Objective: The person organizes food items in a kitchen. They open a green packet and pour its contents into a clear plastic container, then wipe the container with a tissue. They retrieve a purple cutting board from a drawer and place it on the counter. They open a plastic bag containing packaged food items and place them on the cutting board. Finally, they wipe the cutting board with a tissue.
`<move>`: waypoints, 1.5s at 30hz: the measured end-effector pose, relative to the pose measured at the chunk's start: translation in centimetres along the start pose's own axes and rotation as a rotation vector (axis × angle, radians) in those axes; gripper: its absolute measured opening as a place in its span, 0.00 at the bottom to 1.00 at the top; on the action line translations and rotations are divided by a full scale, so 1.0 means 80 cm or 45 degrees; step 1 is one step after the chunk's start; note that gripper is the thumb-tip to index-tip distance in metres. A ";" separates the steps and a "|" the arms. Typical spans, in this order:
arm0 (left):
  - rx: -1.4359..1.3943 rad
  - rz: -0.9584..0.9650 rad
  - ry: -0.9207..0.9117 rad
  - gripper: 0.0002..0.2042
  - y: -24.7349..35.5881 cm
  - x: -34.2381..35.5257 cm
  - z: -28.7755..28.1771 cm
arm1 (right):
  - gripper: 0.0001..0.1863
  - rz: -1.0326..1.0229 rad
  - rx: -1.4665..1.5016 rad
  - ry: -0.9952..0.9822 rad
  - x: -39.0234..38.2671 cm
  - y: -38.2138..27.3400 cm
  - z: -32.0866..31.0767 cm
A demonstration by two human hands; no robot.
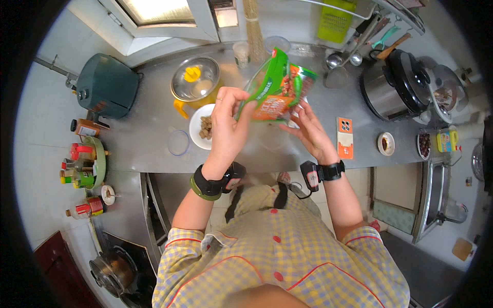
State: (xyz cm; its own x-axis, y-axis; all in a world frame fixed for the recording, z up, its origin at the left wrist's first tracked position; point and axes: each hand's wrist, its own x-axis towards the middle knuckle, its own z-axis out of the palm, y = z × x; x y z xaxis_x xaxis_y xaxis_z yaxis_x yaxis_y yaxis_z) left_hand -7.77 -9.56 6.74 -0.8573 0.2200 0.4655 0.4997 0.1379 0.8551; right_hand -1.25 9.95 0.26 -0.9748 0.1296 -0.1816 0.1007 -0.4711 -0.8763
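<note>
A green and orange food packet (276,95) is held up, tilted, above the steel counter. My left hand (229,117) grips its left edge, thumb on the front and fingers behind. The fingers of my right hand (311,131) are closed on the packet's lower right corner; part of them is hidden behind it. Just left of my left hand sits a white bowl (194,129) with brownish pieces (206,126) in it. A clear round lid (178,142) lies beside that bowl. Black devices are strapped round both wrists.
A yellow-handled steel pot (195,82) stands back left, near a dark green bin (108,85). Rightward are an orange and white flat item (345,137), a small sauce bowl (385,144) and a pressure cooker (395,84). Several bottles (82,164) stand left; a stove (128,267) is lower left.
</note>
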 end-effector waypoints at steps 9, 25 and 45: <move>-0.170 -0.157 -0.425 0.07 -0.040 -0.032 0.056 | 0.22 0.082 0.168 -0.041 -0.043 -0.005 -0.109; -0.184 -0.280 -0.333 0.15 -0.091 -0.025 0.058 | 0.22 -0.063 -0.560 0.165 -0.043 -0.007 -0.130; 0.057 -0.222 -0.354 0.10 -0.107 -0.036 0.049 | 0.21 -0.227 -0.789 0.128 -0.034 -0.009 -0.109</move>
State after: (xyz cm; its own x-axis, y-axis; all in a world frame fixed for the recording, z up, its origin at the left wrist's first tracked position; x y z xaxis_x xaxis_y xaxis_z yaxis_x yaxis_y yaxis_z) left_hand -9.08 -7.59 -2.84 -0.8667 0.4439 0.2277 0.3588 0.2375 0.9027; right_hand 3.04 17.54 -2.51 -0.9667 0.2546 -0.0245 0.0650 0.1519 -0.9863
